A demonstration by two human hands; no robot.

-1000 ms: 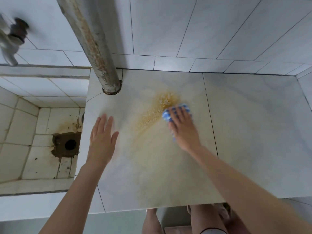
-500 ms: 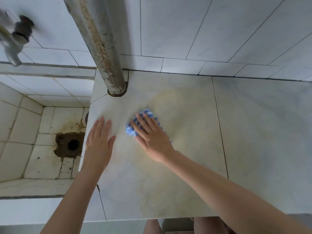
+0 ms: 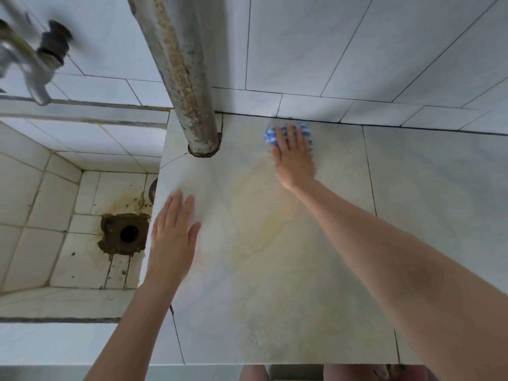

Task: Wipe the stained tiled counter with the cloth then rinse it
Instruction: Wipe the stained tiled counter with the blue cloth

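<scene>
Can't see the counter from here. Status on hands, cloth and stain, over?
Right hand flat on blue cloth at back edge of counter. Left hand flat on counter. Yellow stain mid-tile. Pipe left of cloth, apart.

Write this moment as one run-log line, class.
stage: wiping | right hand: presses cloth at back of counter | left hand: flat on counter | stain: faint yellow smear | rinse: not yet done

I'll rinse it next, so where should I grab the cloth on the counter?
Probably bunch the cloth from above with the right hand pressing it: it lies low, close to the wall, so only its top and near edge are open.
</scene>
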